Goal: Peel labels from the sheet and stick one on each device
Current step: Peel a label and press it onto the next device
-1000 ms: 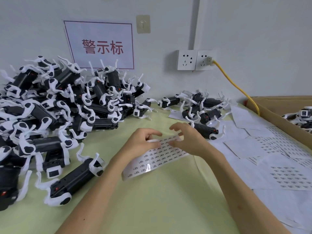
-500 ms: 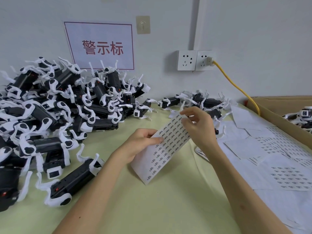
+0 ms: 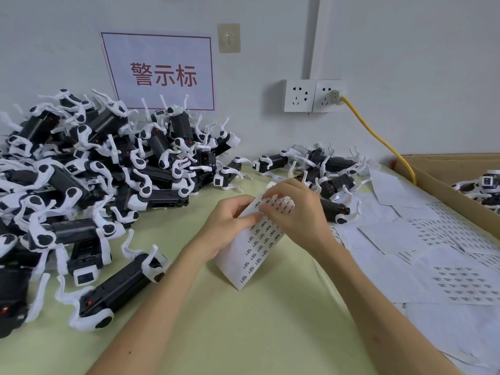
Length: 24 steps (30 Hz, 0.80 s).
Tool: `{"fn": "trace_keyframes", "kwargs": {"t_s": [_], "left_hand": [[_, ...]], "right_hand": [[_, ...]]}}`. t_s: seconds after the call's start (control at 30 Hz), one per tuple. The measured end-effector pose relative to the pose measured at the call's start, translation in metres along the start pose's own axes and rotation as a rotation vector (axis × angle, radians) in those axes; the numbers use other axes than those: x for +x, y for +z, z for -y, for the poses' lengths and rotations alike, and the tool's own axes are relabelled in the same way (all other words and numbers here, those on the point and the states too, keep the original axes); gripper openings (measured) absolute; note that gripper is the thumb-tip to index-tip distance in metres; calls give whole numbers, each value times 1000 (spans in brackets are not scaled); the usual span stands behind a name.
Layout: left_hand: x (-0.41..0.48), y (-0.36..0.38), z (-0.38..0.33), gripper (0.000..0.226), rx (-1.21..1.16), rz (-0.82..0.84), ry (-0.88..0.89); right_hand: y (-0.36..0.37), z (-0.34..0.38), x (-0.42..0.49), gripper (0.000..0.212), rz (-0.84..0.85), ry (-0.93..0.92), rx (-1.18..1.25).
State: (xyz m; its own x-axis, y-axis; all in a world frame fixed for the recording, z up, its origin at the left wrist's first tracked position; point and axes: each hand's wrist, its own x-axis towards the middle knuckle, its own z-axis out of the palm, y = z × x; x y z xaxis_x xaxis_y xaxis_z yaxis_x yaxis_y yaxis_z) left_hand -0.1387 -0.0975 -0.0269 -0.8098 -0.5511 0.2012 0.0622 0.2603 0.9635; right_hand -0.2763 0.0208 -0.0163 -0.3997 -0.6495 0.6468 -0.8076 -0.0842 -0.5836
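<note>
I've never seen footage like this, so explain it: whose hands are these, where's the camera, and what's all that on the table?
No machine here: a camera worn on a person's head looks down at their two bare hands. The left hand pinches a label sheet; the right hand picks at its upper part. On the pale green table a big pile of black-and-white devices lies to the left, loose label sheets to the right, beside a cardboard box.

A pale grey wall (image 3: 405, 50) carries a red-lettered sign (image 3: 159, 71), a double socket (image 3: 300, 95) and a plugged-in yellow cable (image 3: 378, 136), above a pale green surface (image 3: 243, 334).
</note>
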Motion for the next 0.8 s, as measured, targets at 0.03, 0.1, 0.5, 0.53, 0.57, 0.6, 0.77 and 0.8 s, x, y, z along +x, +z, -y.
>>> {"fn": "trace_keyframes", "kwargs": {"t_s": [0.03,0.1,0.5,0.53,0.57,0.6,0.77,0.8], "left_hand": [[0,0,0,16,16,0,20],[0,1,1,17,55,-6,59],[-1,1,-1,26,259,-5,155],[-1,1,-1,25,255,-2,150],[-1,1,-2,24,242,2,149],[-2,2,-2,22,222,4,148],[-2,3,-2,19,181,20,127],[-2,3,-2,19,182,23,122]], "right_hand": [[1,-1,0,14,-5,7,9],[3,-2,-1,12,-14,19,10],[1,-4,-1,6,-10,39,19],[1,-4,0,6,-7,36,12],[1,-4,0,6,-5,33,8],[1,-4,0,6,-4,31,9],[-1,-3,0,10,-15,33,21],[-1,-3,0,11,-17,41,27]]}}
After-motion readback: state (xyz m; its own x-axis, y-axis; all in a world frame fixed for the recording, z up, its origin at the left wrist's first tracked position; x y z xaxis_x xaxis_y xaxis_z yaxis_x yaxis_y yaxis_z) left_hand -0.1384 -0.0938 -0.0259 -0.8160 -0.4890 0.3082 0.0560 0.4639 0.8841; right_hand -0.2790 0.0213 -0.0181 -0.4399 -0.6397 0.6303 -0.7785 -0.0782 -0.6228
